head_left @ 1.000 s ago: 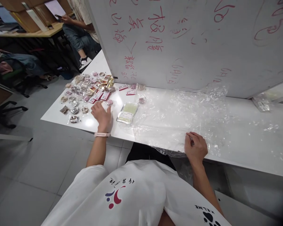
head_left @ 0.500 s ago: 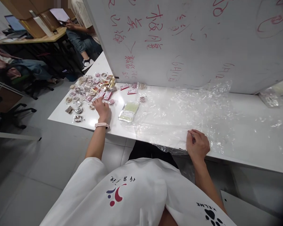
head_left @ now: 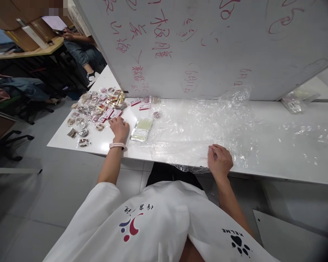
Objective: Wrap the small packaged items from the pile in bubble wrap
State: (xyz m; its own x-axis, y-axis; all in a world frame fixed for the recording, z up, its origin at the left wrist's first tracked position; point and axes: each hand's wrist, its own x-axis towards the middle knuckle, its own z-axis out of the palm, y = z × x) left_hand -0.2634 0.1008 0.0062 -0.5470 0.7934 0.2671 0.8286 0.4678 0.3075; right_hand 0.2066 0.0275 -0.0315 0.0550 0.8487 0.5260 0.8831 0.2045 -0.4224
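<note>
Head view: what's changing on the desk [head_left: 60, 141]?

– The left hand [head_left: 119, 129] is now covering the spot where a pink round packet was showing half a second ago; its fingers are curling, and I can't tell whether that grip is holding anything.

– And the right hand [head_left: 220, 161]?

– It's still pinching the clear plastic [head_left: 186, 127] near the front edge. The green packet [head_left: 142, 127] is lying between both hands, just beside the left.

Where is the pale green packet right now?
In the head view, the pale green packet lies left of centre on the white table, between the left hand and the clear plastic.
</note>
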